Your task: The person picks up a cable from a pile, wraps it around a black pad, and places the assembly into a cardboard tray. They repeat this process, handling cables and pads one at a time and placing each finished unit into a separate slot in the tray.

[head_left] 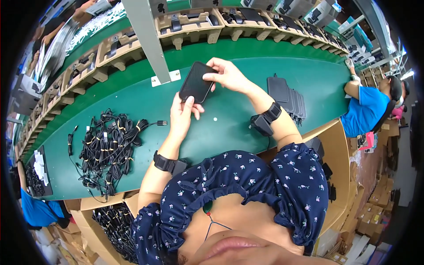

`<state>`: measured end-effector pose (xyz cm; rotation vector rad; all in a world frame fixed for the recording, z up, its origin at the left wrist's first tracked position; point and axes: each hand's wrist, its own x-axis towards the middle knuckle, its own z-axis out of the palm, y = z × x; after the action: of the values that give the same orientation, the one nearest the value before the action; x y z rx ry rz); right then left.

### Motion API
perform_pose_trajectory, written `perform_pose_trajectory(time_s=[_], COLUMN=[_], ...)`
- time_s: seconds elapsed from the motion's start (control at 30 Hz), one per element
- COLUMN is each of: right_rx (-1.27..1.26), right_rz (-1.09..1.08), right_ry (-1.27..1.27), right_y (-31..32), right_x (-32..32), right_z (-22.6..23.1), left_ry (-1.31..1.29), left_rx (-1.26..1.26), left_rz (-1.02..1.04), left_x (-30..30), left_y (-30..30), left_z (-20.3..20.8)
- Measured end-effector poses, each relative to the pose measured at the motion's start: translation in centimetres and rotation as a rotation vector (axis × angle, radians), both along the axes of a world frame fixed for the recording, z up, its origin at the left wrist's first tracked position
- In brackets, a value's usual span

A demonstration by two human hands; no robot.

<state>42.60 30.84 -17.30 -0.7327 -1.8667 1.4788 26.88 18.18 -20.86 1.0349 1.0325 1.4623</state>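
Above the green table [229,132], a flat black rectangular device [195,81] with rounded corners and a finely textured face is held between both hands, tilted. My left hand [180,115] grips its lower end, thumb on the face. From the upper right, my right hand [229,76] pinches its side, thumb on top. To the right of my hands lies an overlapping row of similar flat black devices [282,93]. A heap of bundled black cables [110,150] rests at the left; one cable's USB plug [161,123] points toward my left forearm.
A grey metal post [148,39] is bolted to the table beyond my hands. Moulded pulp trays [190,33] with black parts line the raised far belt. Open cardboard boxes stand at the near edge, left [90,225] and right [338,176]. Co-workers in blue sit at both sides.
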Motion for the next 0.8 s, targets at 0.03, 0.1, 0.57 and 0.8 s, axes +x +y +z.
perform_pose_trajectory(time_s=[0.03,0.1,0.57,0.8], right_rx=[-0.148,0.051,0.815,1.406], right_rz=[0.028,-0.282,-0.598,-0.802], right_ry=[0.085,0.14,-0.297,-0.589], right_y=[0.7,3.4,21.9,20.6], right_x=[-0.4,-1.2,-5.4,-2.7], right_z=[0.3,1.9,5.1,0.7], left_ry=[0.001,0.144,0.375,0.399], left_rx=[0.039,0.059,-0.043,0.081], left_rz=[-0.016,0.002,-0.002,-0.026], left_x=[-0.1,-0.1,-0.5,0.1], left_y=[0.2,0.4,0.8,1.0], left_z=[-0.7,-1.5,-3.3,-3.6])
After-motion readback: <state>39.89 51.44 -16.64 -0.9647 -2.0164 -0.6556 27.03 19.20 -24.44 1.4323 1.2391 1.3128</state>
